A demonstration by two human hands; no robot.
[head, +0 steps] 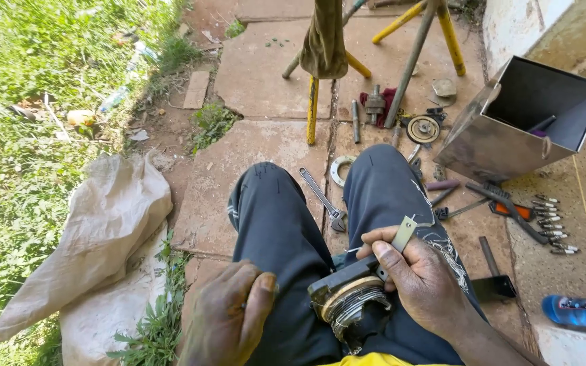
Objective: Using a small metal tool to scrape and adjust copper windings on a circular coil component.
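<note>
Greasy round motor part [348,303] with copper ring lies on lap, right hand [415,271] fingers [381,238] clamped on it and a flat metal strip [403,234], left hand [228,318] loosely curled on thigh, holding nothing visible.

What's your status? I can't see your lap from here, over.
Right hand grips round metal part on lap, flat metal strip between fingers. Left hand closed, resting on left thigh. Adjustable wrench on slab between knees; nothing blocking.

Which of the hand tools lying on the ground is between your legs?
The adjustable wrench: it lies on the paving between the two knees. The other tools, such as the orange-handled one, lie out to the right near the metal box.
</note>
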